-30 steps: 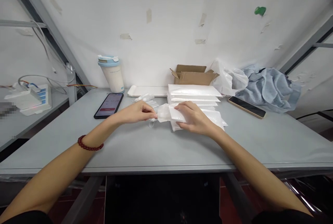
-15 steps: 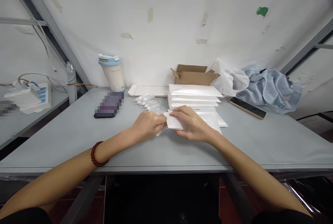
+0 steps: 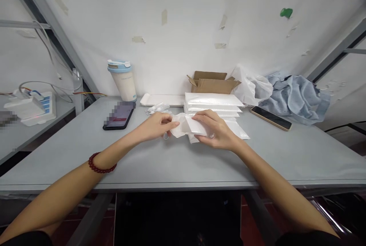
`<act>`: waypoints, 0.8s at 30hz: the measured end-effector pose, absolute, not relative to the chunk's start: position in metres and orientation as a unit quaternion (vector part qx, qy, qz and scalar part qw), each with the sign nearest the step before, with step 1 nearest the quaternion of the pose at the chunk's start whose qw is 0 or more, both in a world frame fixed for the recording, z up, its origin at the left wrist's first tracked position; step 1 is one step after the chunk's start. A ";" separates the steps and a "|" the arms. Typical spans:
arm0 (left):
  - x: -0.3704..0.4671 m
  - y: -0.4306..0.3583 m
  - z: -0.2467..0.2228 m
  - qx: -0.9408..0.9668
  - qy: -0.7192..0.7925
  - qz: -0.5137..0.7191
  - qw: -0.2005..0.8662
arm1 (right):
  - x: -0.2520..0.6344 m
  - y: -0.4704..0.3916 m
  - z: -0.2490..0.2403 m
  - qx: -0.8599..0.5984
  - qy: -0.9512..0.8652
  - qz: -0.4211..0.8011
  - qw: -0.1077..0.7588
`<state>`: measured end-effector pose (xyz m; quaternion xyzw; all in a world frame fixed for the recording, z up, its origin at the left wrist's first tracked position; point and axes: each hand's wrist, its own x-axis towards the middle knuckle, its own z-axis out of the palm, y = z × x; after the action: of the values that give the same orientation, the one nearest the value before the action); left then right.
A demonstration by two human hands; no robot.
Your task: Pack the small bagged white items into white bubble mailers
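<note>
A small white bubble mailer (image 3: 199, 127) is held above the table in my right hand (image 3: 217, 130), thumb and fingers closed around its body. My left hand (image 3: 157, 127) pinches a thin, translucent white flap (image 3: 180, 126) at the mailer's left end. A small clear curved piece (image 3: 166, 136) shows under my left fingers; what it belongs to is hidden. Just behind my left hand lie several small clear plastic packets (image 3: 158, 108), partly covered by the hand. A stack of white bubble mailers (image 3: 213, 99) lies behind my right hand, with looser ones below it.
Along the wall stand a cup with a blue lid (image 3: 122, 80), a long white tray (image 3: 162, 100), an open cardboard box (image 3: 214, 84), a white plastic bag (image 3: 251, 86) and blue cloth (image 3: 297, 95). Phones lie left (image 3: 120, 115) and right (image 3: 271, 118).
My left hand has moved left and slightly up, away from my right hand. The translucent flap now stretches between them. The mailer has been raised and turned a little.
</note>
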<state>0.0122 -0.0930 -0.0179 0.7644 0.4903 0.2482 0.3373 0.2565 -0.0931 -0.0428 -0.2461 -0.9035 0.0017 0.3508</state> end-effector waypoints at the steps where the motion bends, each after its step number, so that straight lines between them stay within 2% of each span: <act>1: 0.014 -0.093 -0.019 0.758 0.479 0.205 0.392 | 0.257 -0.093 -0.042 -0.252 -0.906 -0.002 0.341; 4: 0.020 -0.095 -0.023 0.727 0.463 0.171 0.478 | 0.256 -0.094 -0.042 -0.271 -0.915 -0.027 0.298; 12: 0.034 -0.101 -0.036 0.637 0.483 0.282 0.531 | 0.239 -0.102 -0.055 -0.316 -0.896 -0.227 0.215; 17: 0.033 -0.102 -0.037 0.682 0.467 0.295 0.480 | 0.229 -0.110 -0.060 -0.327 -0.868 -0.319 0.196; 24: 0.034 -0.112 -0.037 0.747 0.433 0.393 0.317 | 0.229 -0.112 -0.058 -0.324 -0.835 -0.375 0.237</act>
<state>0.0340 -0.1116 -0.0371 0.7470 0.4328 0.3930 0.3167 0.2287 -0.1115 -0.0583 -0.3240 -0.8355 -0.3749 0.2374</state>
